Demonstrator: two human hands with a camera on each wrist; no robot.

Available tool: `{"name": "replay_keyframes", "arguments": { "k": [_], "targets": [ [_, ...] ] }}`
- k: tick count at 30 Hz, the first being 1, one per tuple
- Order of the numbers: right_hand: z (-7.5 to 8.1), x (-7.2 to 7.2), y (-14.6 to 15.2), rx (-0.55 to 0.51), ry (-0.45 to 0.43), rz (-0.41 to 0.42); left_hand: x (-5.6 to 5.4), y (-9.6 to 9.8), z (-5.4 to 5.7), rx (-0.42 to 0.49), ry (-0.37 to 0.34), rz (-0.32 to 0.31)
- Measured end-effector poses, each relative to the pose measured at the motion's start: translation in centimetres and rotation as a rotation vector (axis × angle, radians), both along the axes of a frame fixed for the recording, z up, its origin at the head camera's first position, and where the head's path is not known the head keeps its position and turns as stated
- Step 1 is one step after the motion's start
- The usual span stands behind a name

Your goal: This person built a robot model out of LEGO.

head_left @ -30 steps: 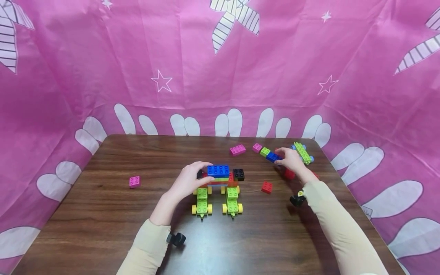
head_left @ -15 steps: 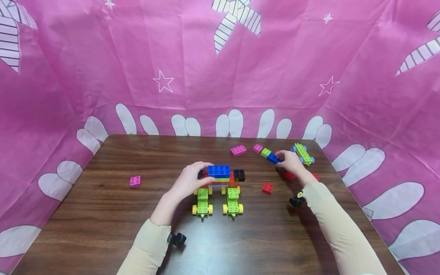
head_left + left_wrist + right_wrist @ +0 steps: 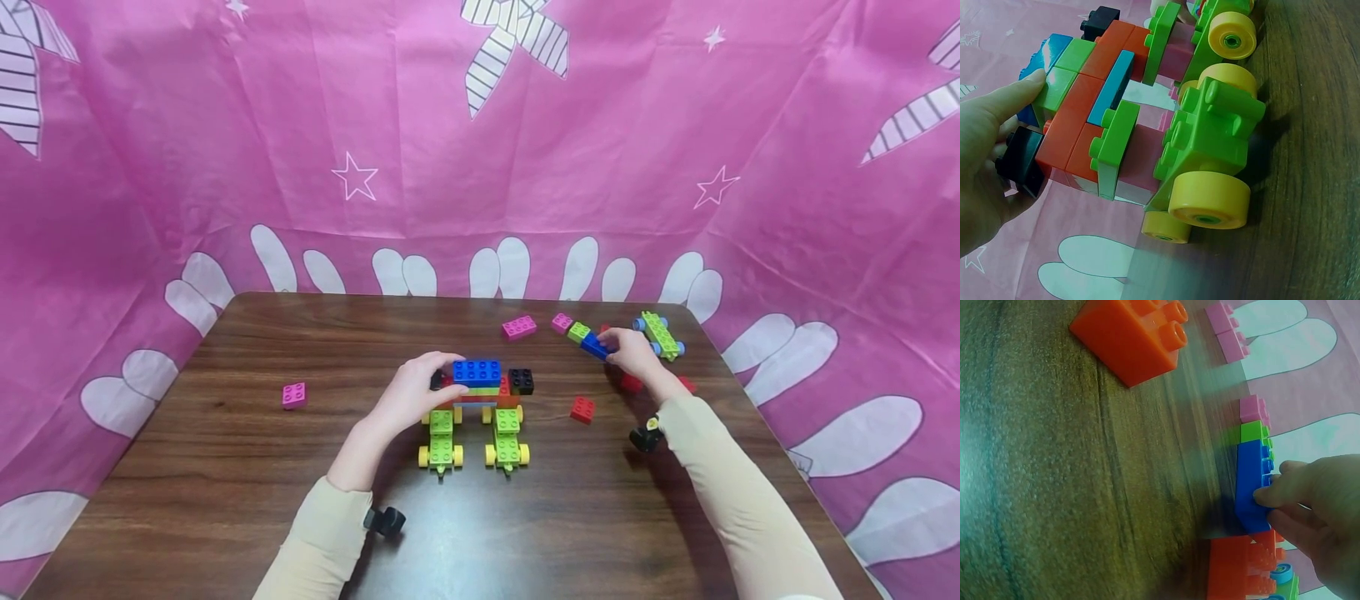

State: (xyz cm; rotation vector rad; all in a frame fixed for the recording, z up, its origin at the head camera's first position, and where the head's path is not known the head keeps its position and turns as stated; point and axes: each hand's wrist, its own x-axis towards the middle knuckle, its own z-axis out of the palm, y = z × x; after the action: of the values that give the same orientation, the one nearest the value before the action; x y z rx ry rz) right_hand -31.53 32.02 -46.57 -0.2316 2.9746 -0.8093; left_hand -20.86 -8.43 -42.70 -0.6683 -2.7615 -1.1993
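A toy brick vehicle stands on the table mid-view, with a blue brick (image 3: 477, 370) on top and two green wheeled bases (image 3: 507, 442) with yellow wheels below. My left hand (image 3: 412, 390) grips its upper left part; in the left wrist view the thumb rests by a light green brick (image 3: 1063, 84), while other fingers reach behind a black brick (image 3: 1022, 159). At the back right, my right hand (image 3: 636, 353) pinches a long blue brick (image 3: 1249, 481) between thumb and fingers. That brick lies beside a small green brick (image 3: 1250, 432). Some fingertips of both hands are hidden.
Pink bricks (image 3: 519, 327) lie at the back, and another pink brick (image 3: 294, 396) at left. One red brick (image 3: 582, 409) lies right of the vehicle. More red bricks (image 3: 1229, 565) and a green wheeled base (image 3: 659, 336) with blue wheels are near the right hand.
The blue brick at my right hand has turned slightly, and that hand has shifted a little. My left hand holds the vehicle in the same place.
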Motion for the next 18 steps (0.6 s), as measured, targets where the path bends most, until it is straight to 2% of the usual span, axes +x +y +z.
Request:
{"name": "replay_keyframes", "arguments": {
  "k": [8, 18],
  "targets": [
    [-0.32, -0.19, 0.1, 0.012, 0.026, 0.029, 0.0, -0.01, -0.12, 0.006, 0.008, 0.0],
    [-0.05, 0.35, -0.43, 0.002, 0.007, 0.044, -0.04, -0.05, -0.02, 0.004, 0.012, -0.008]
  ]
}}
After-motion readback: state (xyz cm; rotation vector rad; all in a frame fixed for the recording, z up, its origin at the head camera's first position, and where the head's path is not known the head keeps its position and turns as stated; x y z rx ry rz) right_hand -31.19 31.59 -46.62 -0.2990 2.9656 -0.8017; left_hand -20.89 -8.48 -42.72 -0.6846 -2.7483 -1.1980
